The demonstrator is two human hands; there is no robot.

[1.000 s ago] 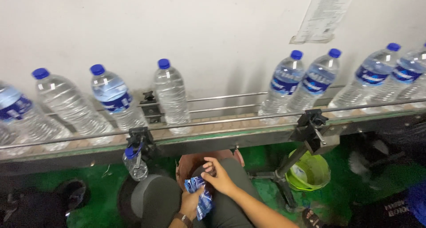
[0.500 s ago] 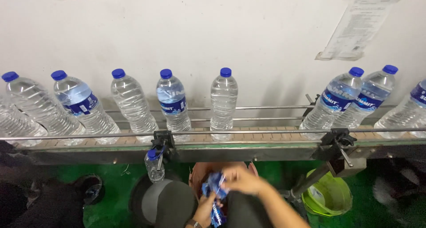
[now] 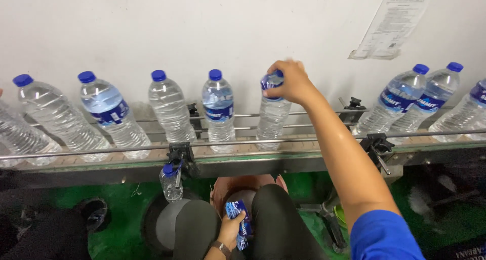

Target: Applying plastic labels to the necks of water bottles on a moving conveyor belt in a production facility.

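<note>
The right hand (image 3: 286, 82) reaches up to the middle of the frame, where a clear water bottle (image 3: 272, 119) stands upright on the conveyor (image 3: 243, 161). Its fingers (image 3: 276, 90) are curled around the bottle's neck and cap, pressing a blue label sleeve (image 3: 271, 81) down over the top. The left hand (image 3: 232, 228) rests low at centre bottom, between the knees, fingers closed on a small stack of blue label sleeves (image 3: 238, 213).

The sleeve looks like thin, soft film: very light, easily crumpled, likely slick, so it is best pinched at its open rim and kept spread as it slides down. The filled bottle seems fairly heavy and steady on its base, but its thin ribbed wall would dent under a squeeze; the stiff neck and cap are the firmer place to hold.

To the left stand more bottles; one with a label (image 3: 219, 113) is just beside it, another (image 3: 109, 113) further left.
</note>
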